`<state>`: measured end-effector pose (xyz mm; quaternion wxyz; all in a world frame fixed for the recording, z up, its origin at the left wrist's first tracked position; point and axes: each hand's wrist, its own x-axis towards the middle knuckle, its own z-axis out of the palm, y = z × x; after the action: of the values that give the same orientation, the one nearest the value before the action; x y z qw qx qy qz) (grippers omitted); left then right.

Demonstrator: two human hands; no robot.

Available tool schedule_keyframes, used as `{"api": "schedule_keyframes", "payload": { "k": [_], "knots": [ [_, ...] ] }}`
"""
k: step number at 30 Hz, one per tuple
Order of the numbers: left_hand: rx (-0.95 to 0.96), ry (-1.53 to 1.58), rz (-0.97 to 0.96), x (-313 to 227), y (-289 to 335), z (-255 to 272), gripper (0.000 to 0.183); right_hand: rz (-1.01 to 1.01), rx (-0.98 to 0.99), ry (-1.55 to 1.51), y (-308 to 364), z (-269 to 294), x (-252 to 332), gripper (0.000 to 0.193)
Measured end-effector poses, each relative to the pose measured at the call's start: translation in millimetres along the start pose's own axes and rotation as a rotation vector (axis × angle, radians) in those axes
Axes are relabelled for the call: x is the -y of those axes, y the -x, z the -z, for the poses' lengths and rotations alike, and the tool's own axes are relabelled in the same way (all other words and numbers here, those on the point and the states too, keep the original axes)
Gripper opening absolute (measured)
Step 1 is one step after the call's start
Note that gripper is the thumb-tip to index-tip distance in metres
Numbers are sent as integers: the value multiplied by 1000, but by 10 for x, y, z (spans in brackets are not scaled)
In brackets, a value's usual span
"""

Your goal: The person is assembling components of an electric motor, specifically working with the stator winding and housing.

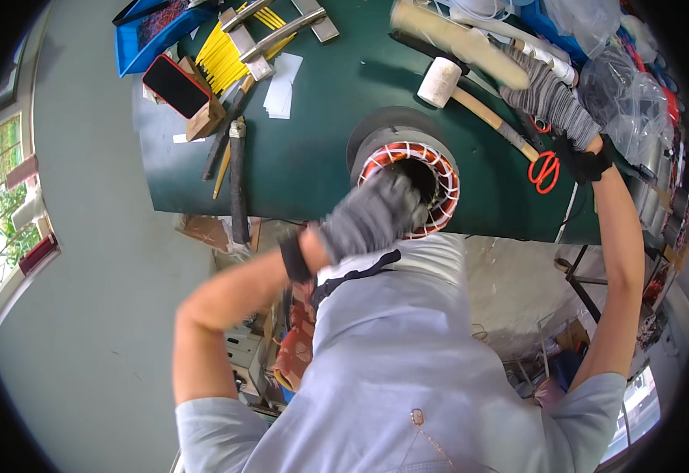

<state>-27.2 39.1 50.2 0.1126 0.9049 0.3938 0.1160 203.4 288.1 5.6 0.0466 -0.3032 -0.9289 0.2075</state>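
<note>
A round motor stator with copper windings and white lacing stands at the near edge of the dark green table. My left hand, in a grey glove, presses on the stator's near rim and covers part of its bore. My right hand, also gloved, is raised over the table's right side and grips a pale wooden bar, blurred by motion. Just left of that hand a white-headed mallet with a wooden handle lies on the table.
Red-handled scissors lie right of the stator. A phone in a red case leans on a wooden block. Yellow strips, metal bars, a blue tray, long dark tools and plastic bags crowd the table.
</note>
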Motion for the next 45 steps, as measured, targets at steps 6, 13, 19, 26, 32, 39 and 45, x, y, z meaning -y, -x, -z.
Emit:
{"api": "schedule_keyframes", "payload": {
  "k": [6, 13, 19, 26, 32, 39, 45],
  "knots": [
    [-207, 290, 134, -261, 192, -161, 23, 273, 596, -33, -430, 467, 763, 47],
    [-293, 173, -211, 196, 191, -301, 20, 265, 836, 25, -618, 133, 1028, 39],
    [-321, 184, 332, 115, 329, -165, 44, 53, 387, -101, -614, -410, 599, 55],
    [-784, 934, 1045, -474, 444, -730, 77, 149, -133, -422, -617, -610, 312, 35],
    [-913, 944, 944, -281, 400, -913, 77, -176, -165, -35, -387, -667, -487, 74],
    [-837, 839, 985, -148, 349, -569, 72, -236, 117, 27, -435, -611, -490, 95],
    [-537, -93, 1028, -836, -231, -155, 47, -54, -414, -278, -158, -404, -738, 72]
  ]
}}
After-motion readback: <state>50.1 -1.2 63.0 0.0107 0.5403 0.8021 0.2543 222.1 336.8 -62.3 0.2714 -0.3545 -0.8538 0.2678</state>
